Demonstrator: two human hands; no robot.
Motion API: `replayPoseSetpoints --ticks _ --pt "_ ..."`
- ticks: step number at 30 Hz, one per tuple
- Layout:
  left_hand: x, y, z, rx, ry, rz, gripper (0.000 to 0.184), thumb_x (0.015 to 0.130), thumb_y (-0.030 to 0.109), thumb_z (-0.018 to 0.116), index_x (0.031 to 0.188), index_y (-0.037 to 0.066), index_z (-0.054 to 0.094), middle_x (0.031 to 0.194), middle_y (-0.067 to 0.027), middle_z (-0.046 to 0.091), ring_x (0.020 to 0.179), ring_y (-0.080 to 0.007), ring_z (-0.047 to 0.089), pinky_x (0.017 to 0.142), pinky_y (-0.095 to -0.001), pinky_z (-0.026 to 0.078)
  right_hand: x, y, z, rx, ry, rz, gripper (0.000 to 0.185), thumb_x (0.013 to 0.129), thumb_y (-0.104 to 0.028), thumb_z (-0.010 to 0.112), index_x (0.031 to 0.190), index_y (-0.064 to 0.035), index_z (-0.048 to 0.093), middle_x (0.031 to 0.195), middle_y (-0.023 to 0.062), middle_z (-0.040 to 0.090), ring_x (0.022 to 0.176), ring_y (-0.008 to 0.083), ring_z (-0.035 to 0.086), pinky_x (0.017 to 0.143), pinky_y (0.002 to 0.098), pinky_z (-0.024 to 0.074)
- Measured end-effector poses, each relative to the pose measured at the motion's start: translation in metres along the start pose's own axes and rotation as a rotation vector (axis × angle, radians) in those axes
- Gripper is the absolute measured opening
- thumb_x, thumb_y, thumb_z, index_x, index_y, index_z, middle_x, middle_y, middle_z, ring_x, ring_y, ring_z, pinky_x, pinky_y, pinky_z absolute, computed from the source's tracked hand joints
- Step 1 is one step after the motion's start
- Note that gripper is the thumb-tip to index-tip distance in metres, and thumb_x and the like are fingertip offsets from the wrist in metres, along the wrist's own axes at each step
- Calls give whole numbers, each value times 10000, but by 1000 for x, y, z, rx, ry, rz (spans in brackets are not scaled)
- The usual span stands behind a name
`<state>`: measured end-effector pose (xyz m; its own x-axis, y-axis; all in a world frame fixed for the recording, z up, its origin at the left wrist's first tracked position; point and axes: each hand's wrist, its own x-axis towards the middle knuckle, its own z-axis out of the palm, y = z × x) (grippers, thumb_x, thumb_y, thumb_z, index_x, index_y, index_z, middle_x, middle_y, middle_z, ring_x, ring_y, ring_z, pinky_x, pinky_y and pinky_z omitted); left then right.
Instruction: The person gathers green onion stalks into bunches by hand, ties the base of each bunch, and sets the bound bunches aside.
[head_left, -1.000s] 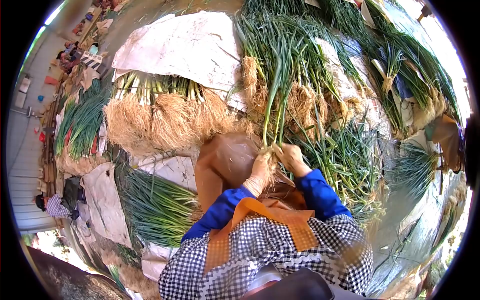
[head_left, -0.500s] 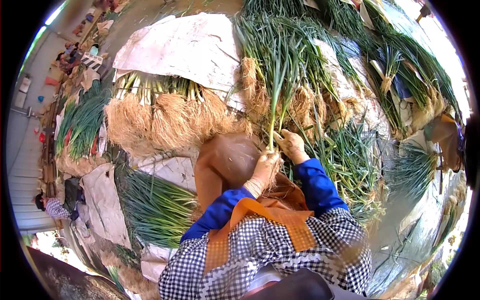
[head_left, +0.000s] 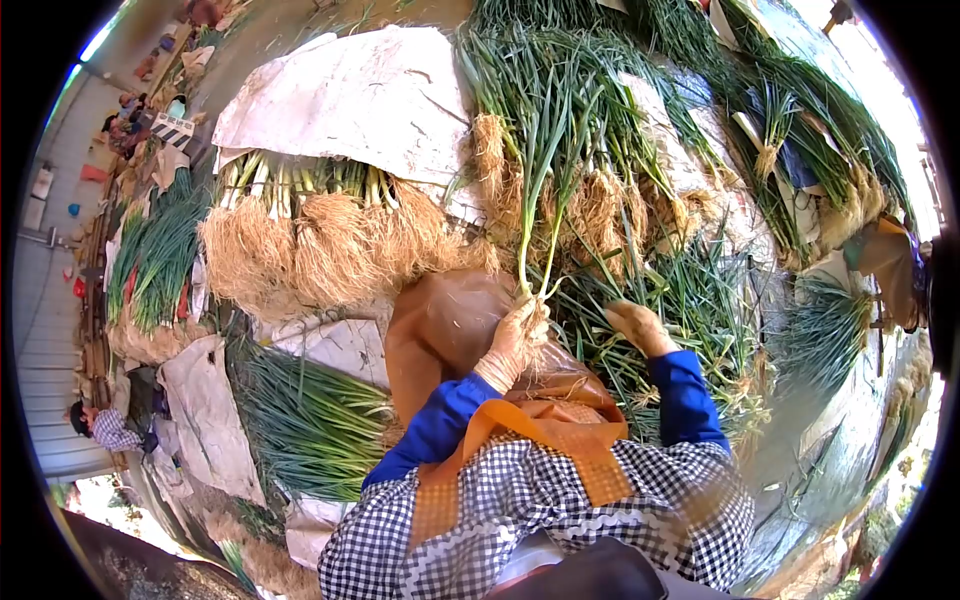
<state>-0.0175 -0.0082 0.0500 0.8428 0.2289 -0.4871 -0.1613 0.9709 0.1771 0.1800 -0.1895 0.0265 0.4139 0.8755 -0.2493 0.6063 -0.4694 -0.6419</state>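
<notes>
My left hand (head_left: 517,335) is closed round the root end of a few green onions (head_left: 528,225), over the brown apron (head_left: 452,325). Their pale stems fork upward from the fist, and the long green leaves reach over the pile (head_left: 560,95) behind. To the right, apart from the held stalks, my right hand (head_left: 640,327) is over loose green leaves (head_left: 690,320); its fingers are blurred, so whether they hold anything is hidden.
Bundles with tan roots (head_left: 335,240) lie under a white sheet (head_left: 350,100) at the upper left. Another green onion heap (head_left: 310,415) is at the lower left. A person (head_left: 105,428) sits at the far left. More bundles (head_left: 825,330) lie right.
My right hand has left the held stalks and moved right, over the loose leaves. My left hand still grips the stalks, whose stems now spread apart.
</notes>
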Motion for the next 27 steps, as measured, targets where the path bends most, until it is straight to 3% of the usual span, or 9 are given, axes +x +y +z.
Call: replayPoseSetpoints --ticks 1,5,9,13,16,20,23,26,27 --pt "-3 -2 -2 -84 -70 -44 152 938 192 422 962 78 520 695 -7 455 463 -74 375 364 -195 293 18 -33 1 792 -102 233 483 897 -406 477 1216 -45 511 1060 91 619 852 177 605 785 283 461" --pt "-14 -2 9 -218 -156 -181 172 939 206 417 938 58 504 716 -6 449 471 -65 366 385 -189 296 84 -96 20 1108 -67 -15 383 938 -389 418 1030 -49 569 847 11 591 697 106 542 613 241 439" --pt "-14 -10 10 228 200 1 127 898 180 505 993 96 518 812 -20 536 560 -85 453 438 -200 354 100 -120 36 -129 444 27 460 847 -468 519 590 -87 523 549 154 553 527 325 562 486 396 448" --pt "-17 -18 24 405 323 7 190 869 99 514 1059 95 494 830 -25 536 618 -99 491 477 -201 389 69 -116 35 325 301 -57 433 863 -453 497 627 -91 538 605 150 573 587 318 584 523 393 460" --pt "-1 -28 -1 362 168 126 379 833 31 518 1179 118 389 912 -51 523 724 -136 548 576 -250 463 44 -121 24 -128 253 -159 340 841 -372 561 671 -78 558 600 140 559 589 314 579 531 399 456" --pt "4 -29 -9 217 220 146 329 826 -5 518 1116 97 402 894 -38 515 763 -135 554 623 -248 471 27 -110 19 104 292 -523 307 835 -220 603 614 -23 524 538 106 520 460 258 511 441 352 402" --pt "3 -16 -11 349 77 192 94 891 122 491 980 102 471 830 -26 500 674 -130 513 574 -242 440 -15 -129 -35 503 -56 -113 312 843 -251 584 621 -38 531 552 137 512 464 248 497 458 316 421" --pt "13 -19 -21 210 7 59 96 905 173 453 964 103 484 804 -40 504 678 -133 518 582 -258 446 4 -87 -35 -233 161 -120 287 828 -350 607 783 -66 613 593 74 575 509 219 547 502 304 451" --pt "19 -19 -26 146 -26 -5 118 912 198 434 956 104 491 791 -46 506 679 -135 521 587 -266 449 9 -94 -32 16 176 -101 317 802 -379 632 915 -83 622 634 77 594 571 230 587 540 312 467"
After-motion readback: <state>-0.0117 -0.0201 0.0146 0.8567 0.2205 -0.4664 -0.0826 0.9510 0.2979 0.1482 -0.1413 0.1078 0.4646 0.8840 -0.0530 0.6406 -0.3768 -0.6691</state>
